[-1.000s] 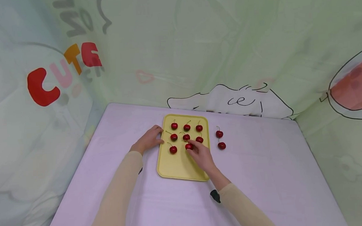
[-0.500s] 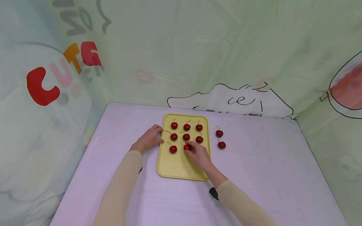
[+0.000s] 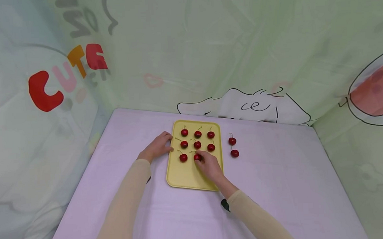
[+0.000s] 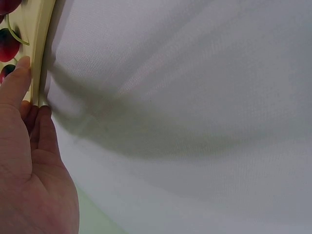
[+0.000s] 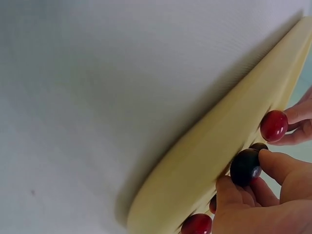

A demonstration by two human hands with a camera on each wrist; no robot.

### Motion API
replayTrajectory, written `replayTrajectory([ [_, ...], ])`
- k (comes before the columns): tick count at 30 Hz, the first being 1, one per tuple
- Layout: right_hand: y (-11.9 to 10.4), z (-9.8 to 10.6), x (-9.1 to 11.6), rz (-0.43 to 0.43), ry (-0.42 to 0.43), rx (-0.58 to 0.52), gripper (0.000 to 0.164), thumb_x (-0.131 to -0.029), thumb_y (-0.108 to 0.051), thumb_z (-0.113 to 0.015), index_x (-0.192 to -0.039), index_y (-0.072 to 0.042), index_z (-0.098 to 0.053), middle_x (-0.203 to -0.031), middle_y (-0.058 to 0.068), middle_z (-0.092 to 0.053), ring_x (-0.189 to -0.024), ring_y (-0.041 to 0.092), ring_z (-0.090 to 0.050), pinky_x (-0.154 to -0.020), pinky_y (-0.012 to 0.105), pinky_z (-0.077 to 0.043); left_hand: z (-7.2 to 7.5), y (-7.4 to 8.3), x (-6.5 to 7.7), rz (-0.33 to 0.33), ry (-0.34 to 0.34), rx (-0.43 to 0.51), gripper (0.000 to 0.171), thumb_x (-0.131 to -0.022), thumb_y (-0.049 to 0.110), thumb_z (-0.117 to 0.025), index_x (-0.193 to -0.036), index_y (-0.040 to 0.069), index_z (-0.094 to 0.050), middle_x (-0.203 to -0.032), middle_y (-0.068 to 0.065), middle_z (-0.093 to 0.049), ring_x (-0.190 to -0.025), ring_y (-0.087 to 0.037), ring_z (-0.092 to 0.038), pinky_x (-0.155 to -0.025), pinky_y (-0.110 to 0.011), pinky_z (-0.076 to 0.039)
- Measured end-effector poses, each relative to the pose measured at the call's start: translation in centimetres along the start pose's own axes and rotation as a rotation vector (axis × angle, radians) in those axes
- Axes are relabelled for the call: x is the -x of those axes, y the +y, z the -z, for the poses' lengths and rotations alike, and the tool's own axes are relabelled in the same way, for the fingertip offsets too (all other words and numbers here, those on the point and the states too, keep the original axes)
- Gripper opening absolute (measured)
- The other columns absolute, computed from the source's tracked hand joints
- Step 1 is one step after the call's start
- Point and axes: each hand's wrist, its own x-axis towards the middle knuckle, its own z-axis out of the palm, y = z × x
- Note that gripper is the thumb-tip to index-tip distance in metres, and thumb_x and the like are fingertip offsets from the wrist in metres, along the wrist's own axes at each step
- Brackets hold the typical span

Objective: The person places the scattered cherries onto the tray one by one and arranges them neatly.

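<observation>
A yellow tray (image 3: 184,177) lies on the table, bearing several red cherries with stems in rows. My right hand (image 3: 209,167) is over the tray and pinches a cherry (image 3: 197,157) between thumb and fingers, low in the front row. In the right wrist view this cherry (image 5: 245,167) looks dark and sits near the tray surface; whether it touches is hard to tell. To its left lies another cherry (image 3: 183,157), and behind it one more cherry (image 3: 197,145). My left hand (image 3: 157,146) grips the tray's left rim, with its thumb (image 4: 18,80) over the edge.
Two cherries, a farther one (image 3: 232,141) and a nearer one (image 3: 234,153), lie on the pale cloth right of the tray. The covered table (image 3: 277,180) is bounded by printed curtains (image 3: 214,54) at the back and sides.
My right hand has moved slightly left and toward me with the cherry, away from the middle row. The left hand stays at the tray's rim.
</observation>
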Motion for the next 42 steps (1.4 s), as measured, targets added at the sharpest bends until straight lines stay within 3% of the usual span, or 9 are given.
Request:
replayTrajectory([
  [7, 0.2, -0.1, 0.0, 0.04, 0.013, 0.031, 0.037, -0.091, -0.011, -0.07, -0.126, -0.003, -0.064, -0.121, 0.013, -0.066, -0.114, 0.027, -0.061, -0.098, 0.041, -0.051, 0.0, 0.0, 0.0, 0.008, 0.0, 0.006, 0.052, -0.092, 0.021, -0.07, -0.135, 0.0, -0.052, -0.138, -0.012, -0.046, -0.13, -0.025, -0.044, -0.116, -0.035, -0.032],
  [18, 0.1, -0.1, 0.0, 0.026, 0.015, 0.036, 0.04, -0.091, -0.014, -0.071, -0.128, -0.003, -0.062, -0.125, 0.013, -0.064, -0.12, 0.029, -0.057, -0.102, 0.042, -0.048, 0.0, 0.1, 0.0, 0.033, -0.009, 0.018, 0.052, -0.092, 0.021, -0.07, -0.136, 0.001, -0.052, -0.139, -0.011, -0.045, -0.131, -0.025, -0.043, -0.116, -0.035, -0.032],
  [32, -1.0, 1.3, 1.1, -0.014, 0.022, -0.018, 0.043, -0.091, -0.014, -0.07, -0.131, -0.002, -0.06, -0.129, 0.015, -0.062, -0.119, 0.032, -0.058, -0.102, 0.045, -0.048, 0.0, 0.2, 0.1, 0.014, -0.005, 0.022, 0.052, -0.092, 0.019, -0.07, -0.135, -0.001, -0.052, -0.138, -0.012, -0.045, -0.131, -0.026, -0.044, -0.116, -0.035, -0.032],
  [42, -0.2, 2.8, 1.7, -0.018, 0.058, -0.081, 0.045, -0.092, -0.013, -0.068, -0.134, -0.001, -0.057, -0.134, 0.018, -0.058, -0.118, 0.036, -0.059, -0.098, 0.046, -0.05, 0.0, 0.1, 0.0, 0.008, -0.007, 0.015, 0.052, -0.092, 0.02, -0.07, -0.135, -0.002, -0.052, -0.138, -0.013, -0.046, -0.13, -0.026, -0.044, -0.116, -0.035, -0.032],
])
